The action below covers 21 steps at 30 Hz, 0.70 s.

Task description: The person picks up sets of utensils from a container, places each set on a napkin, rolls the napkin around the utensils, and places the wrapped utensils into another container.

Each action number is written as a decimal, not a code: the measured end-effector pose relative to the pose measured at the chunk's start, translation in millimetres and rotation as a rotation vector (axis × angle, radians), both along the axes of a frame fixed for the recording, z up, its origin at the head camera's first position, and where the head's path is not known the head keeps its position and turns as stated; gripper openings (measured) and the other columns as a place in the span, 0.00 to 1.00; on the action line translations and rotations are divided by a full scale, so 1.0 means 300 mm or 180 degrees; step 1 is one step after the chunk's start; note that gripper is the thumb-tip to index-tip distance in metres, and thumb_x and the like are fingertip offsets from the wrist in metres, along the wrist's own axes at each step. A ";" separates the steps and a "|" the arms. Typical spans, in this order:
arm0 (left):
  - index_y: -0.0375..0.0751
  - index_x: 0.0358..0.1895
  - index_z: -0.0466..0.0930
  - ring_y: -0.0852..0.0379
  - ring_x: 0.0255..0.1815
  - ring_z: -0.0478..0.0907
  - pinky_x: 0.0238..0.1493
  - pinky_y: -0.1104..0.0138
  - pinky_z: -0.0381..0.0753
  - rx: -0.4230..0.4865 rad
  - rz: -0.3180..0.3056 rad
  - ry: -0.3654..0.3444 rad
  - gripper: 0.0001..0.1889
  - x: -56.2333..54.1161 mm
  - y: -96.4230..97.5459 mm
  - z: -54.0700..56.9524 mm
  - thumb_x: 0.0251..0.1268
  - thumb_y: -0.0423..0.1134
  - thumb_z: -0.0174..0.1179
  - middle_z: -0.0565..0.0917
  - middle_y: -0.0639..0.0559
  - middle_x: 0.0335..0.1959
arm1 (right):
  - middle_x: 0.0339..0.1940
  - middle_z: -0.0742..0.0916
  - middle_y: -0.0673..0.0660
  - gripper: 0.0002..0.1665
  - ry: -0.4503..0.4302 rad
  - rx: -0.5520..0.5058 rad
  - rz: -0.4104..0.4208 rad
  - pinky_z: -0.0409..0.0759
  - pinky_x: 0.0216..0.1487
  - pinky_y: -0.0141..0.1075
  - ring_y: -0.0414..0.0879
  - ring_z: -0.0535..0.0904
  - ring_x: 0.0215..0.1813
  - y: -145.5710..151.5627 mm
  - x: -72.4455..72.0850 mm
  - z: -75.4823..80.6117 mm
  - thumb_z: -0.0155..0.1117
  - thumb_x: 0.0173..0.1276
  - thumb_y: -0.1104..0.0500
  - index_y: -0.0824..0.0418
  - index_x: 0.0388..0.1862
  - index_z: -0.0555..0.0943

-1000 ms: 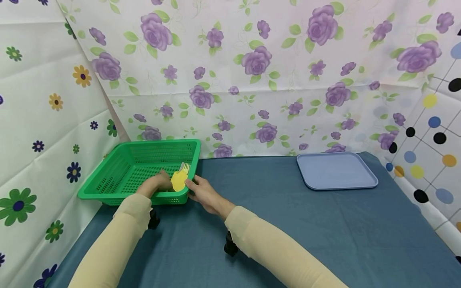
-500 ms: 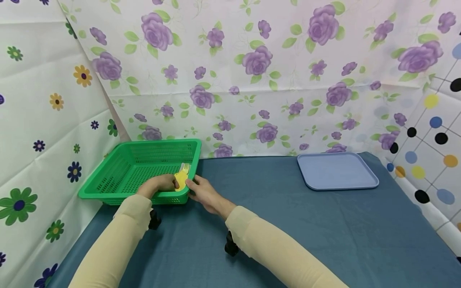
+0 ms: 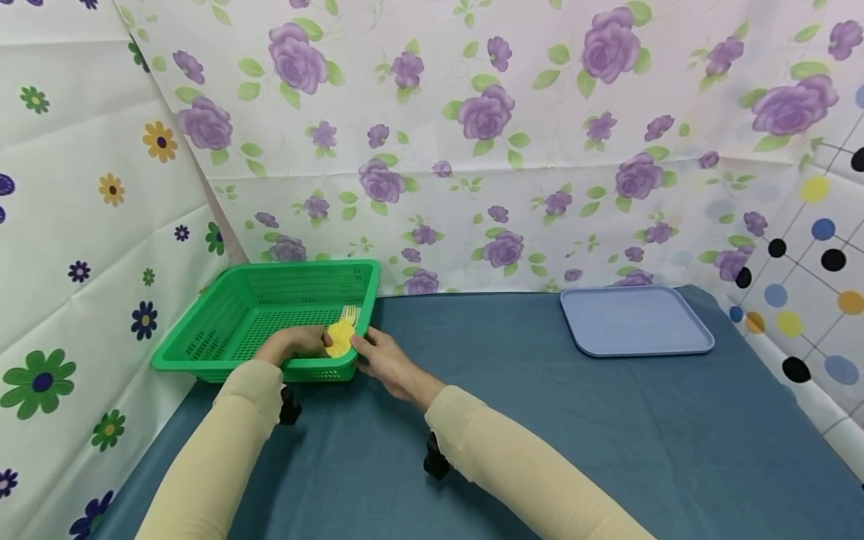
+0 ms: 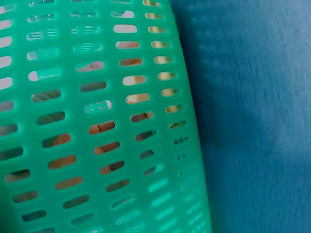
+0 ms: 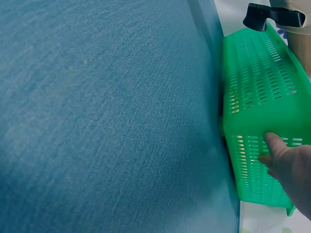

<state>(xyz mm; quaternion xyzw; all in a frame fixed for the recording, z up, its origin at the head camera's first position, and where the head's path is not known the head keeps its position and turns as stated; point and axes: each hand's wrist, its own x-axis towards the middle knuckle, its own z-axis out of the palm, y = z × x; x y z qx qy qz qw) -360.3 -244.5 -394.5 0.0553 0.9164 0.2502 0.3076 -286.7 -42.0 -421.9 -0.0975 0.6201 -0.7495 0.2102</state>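
In the head view my left hand [image 3: 307, 341] reaches down into the green basket [image 3: 266, 367]. Its fingers pinch the left edge of a flat yellow piece with a wavy outline [image 3: 340, 341], and the basket's near wall partly hides the hand. Pale fork tines [image 3: 350, 313] stick out just behind the yellow piece, with a greyish strip beside them. My right hand [image 3: 388, 364] grips the basket's right front corner, thumb on the rim and fingers on the outer wall. In the left wrist view, bits of skin and of pale cutlery show through the slots of the basket wall [image 4: 104, 138].
A light blue tray [image 3: 634, 322] lies at the back right of the table. A dark blue cloth [image 3: 540, 435] covers the tabletop. Flower-patterned sheets [image 3: 432, 210] hang behind and at the left, a dotted one [image 3: 810, 300] at the right.
The left hand's fingers have moved right, from partly behind the yellow piece onto its left edge. The right hand keeps its grip on the basket corner. The head view has shifted slightly.
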 end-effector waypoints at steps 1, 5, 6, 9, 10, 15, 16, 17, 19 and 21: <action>0.37 0.35 0.61 0.53 0.31 0.53 0.36 0.62 0.57 0.0038 0.0005 -0.0023 0.12 -0.002 -0.003 -0.001 0.73 0.24 0.55 0.60 0.46 0.33 | 0.81 0.67 0.63 0.31 0.0001 -0.0008 0.0003 0.69 0.76 0.50 0.54 0.65 0.80 -0.001 0.000 0.000 0.46 0.88 0.52 0.59 0.84 0.60; 0.30 0.46 0.69 0.48 0.38 0.63 0.40 0.62 0.66 0.0054 -0.0029 -0.0032 0.06 -0.004 -0.012 -0.003 0.74 0.25 0.56 0.69 0.40 0.42 | 0.81 0.67 0.64 0.32 0.0000 -0.0029 0.0012 0.68 0.76 0.51 0.55 0.64 0.81 -0.002 0.002 0.001 0.46 0.88 0.52 0.59 0.84 0.59; 0.29 0.52 0.69 0.46 0.43 0.65 0.43 0.61 0.67 0.0038 -0.0029 -0.0032 0.09 -0.004 -0.015 -0.003 0.75 0.26 0.57 0.71 0.37 0.48 | 0.81 0.66 0.64 0.32 -0.0003 -0.0037 0.0019 0.68 0.77 0.51 0.56 0.63 0.81 -0.003 0.003 0.001 0.46 0.88 0.52 0.59 0.84 0.59; 0.27 0.60 0.67 0.42 0.51 0.66 0.49 0.57 0.69 -0.0020 -0.0073 -0.0010 0.16 -0.006 -0.016 -0.007 0.76 0.30 0.58 0.70 0.33 0.57 | 0.81 0.67 0.64 0.31 -0.0005 -0.0037 0.0018 0.68 0.77 0.51 0.56 0.64 0.81 -0.002 0.004 0.002 0.46 0.88 0.52 0.60 0.84 0.59; 0.26 0.60 0.67 0.41 0.52 0.66 0.50 0.56 0.68 -0.0040 -0.0105 0.0003 0.17 -0.008 -0.016 -0.008 0.77 0.31 0.58 0.70 0.32 0.57 | 0.81 0.67 0.64 0.32 -0.0006 -0.0033 0.0013 0.68 0.76 0.51 0.56 0.64 0.81 -0.002 0.004 0.001 0.46 0.88 0.52 0.60 0.84 0.59; 0.25 0.64 0.68 0.40 0.56 0.69 0.58 0.52 0.71 -0.0189 -0.0270 0.0104 0.22 -0.014 -0.013 -0.011 0.77 0.36 0.60 0.71 0.30 0.62 | 0.80 0.68 0.63 0.32 0.0001 -0.0007 0.0007 0.69 0.76 0.50 0.54 0.65 0.80 -0.002 0.002 0.003 0.45 0.89 0.52 0.61 0.84 0.58; 0.25 0.64 0.68 0.40 0.56 0.69 0.57 0.52 0.71 -0.0210 -0.0291 0.0113 0.22 -0.014 -0.012 -0.011 0.77 0.37 0.60 0.71 0.30 0.62 | 0.80 0.67 0.63 0.32 0.0005 -0.0004 0.0009 0.69 0.76 0.50 0.54 0.65 0.80 -0.002 0.001 0.004 0.45 0.89 0.52 0.61 0.85 0.58; 0.25 0.63 0.68 0.40 0.56 0.69 0.57 0.53 0.71 -0.0226 -0.0303 0.0117 0.21 -0.015 -0.011 -0.010 0.77 0.37 0.59 0.72 0.30 0.61 | 0.80 0.67 0.63 0.32 0.0006 -0.0004 0.0011 0.69 0.76 0.50 0.54 0.65 0.80 -0.002 0.001 0.004 0.45 0.89 0.52 0.62 0.85 0.58; 0.27 0.59 0.69 0.41 0.52 0.69 0.53 0.54 0.68 -0.0253 -0.0307 0.0123 0.18 -0.016 -0.010 -0.010 0.77 0.37 0.59 0.72 0.33 0.56 | 0.80 0.67 0.63 0.32 0.0010 -0.0001 0.0013 0.69 0.76 0.50 0.54 0.65 0.80 -0.002 0.001 0.004 0.45 0.89 0.53 0.61 0.85 0.57; 0.29 0.56 0.69 0.42 0.50 0.68 0.50 0.55 0.66 -0.0273 -0.0316 0.0122 0.16 -0.017 -0.010 -0.010 0.78 0.38 0.59 0.72 0.36 0.51 | 0.80 0.67 0.63 0.32 0.0011 -0.0001 0.0013 0.70 0.76 0.50 0.54 0.65 0.80 -0.003 0.001 0.004 0.45 0.89 0.53 0.61 0.85 0.58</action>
